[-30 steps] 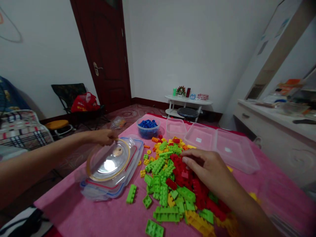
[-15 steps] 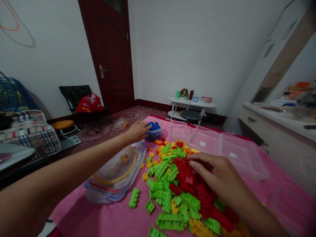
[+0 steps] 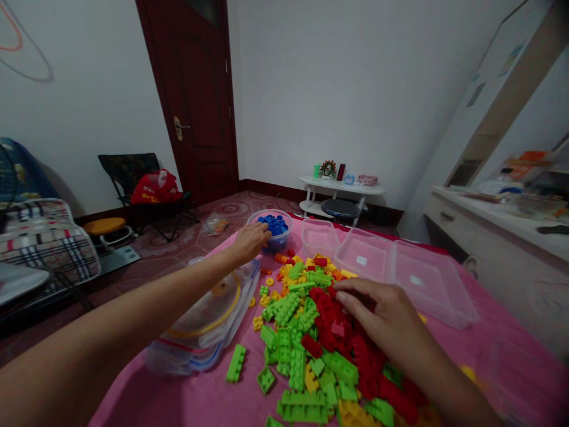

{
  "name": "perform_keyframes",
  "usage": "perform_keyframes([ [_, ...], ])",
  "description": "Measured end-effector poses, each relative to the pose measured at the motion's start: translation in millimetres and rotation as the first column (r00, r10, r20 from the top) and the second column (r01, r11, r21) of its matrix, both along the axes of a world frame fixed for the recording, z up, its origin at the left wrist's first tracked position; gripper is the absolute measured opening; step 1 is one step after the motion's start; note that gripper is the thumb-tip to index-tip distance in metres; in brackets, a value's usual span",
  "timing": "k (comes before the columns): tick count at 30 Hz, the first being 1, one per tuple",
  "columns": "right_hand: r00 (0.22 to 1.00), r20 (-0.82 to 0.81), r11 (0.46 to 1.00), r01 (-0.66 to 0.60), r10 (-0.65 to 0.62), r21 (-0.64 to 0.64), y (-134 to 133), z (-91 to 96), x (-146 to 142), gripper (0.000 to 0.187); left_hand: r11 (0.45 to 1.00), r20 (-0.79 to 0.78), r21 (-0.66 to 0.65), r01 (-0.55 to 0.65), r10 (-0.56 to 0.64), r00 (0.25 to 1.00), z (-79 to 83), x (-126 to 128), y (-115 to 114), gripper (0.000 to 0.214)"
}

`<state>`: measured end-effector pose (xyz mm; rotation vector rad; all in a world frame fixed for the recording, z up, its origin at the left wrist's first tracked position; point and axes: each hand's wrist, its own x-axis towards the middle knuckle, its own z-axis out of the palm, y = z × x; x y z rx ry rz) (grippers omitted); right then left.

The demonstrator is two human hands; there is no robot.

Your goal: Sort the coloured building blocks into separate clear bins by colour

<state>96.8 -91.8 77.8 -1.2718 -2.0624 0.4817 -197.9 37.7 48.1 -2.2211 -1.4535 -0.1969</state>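
Note:
My left hand reaches far across the pink table and its fingers curl on the near rim of a round clear tub of blue bricks. My right hand lies with its fingers spread and bent on the red bricks in a big pile of green, yellow and red bricks. Under my left forearm lies a stack of clear lids, a round yellow-rimmed one on top.
Three clear rectangular tubs stand in a row behind the pile. Loose green bricks lie near the table's front. A folding chair with a red bag, a small white table and a counter surround the table.
My left hand let go of the round lid, which now lies on the stack, and moved forward to the tub of blue bricks. My right hand stayed on the red bricks.

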Motion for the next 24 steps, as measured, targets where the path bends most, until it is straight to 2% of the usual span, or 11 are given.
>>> perform_keyframes([
  [3,0.987,-0.140,0.996,0.073,-0.079,-0.046,7.1,-5.8,2.0,0.023,0.997,0.067,0.082,0.001,-0.007,0.998,21.5,13.8,-12.0,0.011],
  [5,0.938,-0.314,0.989,0.126,-0.145,-0.082,12.1,-7.4,4.0,0.036,0.990,0.103,0.132,0.052,-0.066,0.993,39.0,30.4,-25.6,0.012],
  [8,0.791,-0.583,0.980,0.105,-0.187,-0.171,16.0,-4.2,8.3,0.065,0.969,0.130,0.176,0.172,-0.196,0.972,59.8,63.4,-53.4,0.011],
  [10,0.668,-0.715,0.966,0.021,-0.206,-0.258,15.1,1.7,12.5,0.069,0.940,0.119,0.176,0.292,-0.315,0.942,65.2,87.0,-72.8,0.011],
  [13,0.554,-0.801,0.936,-0.105,-0.225,-0.335,11.4,11.8,23.1,0.062,0.881,0.110,0.165,0.443,-0.463,0.879,60.4,119.9,-94.4,0.008],
  [20,0.541,-0.762,0.884,-0.069,-0.357,-0.463,17.7,17.9,67.0,0.046,0.840,0.181,0.216,0.498,-0.536,0.825,40.4,172.3,-105.1,0.018],
  [22,0.537,-0.735,0.874,0.009,-0.415,-0.486,21.8,17.6,77.9,0.045,0.833,0.226,0.271,0.482,-0.542,0.809,37.6,180.8,-105.8,0.038],
  [24,0.546,-0.685,0.861,0.151,-0.482,-0.485,24.7,18.6,85.7,0.048,0.849,0.290,0.295,0.438,-0.517,0.805,32.9,185.9,-106.3,0.071],
])
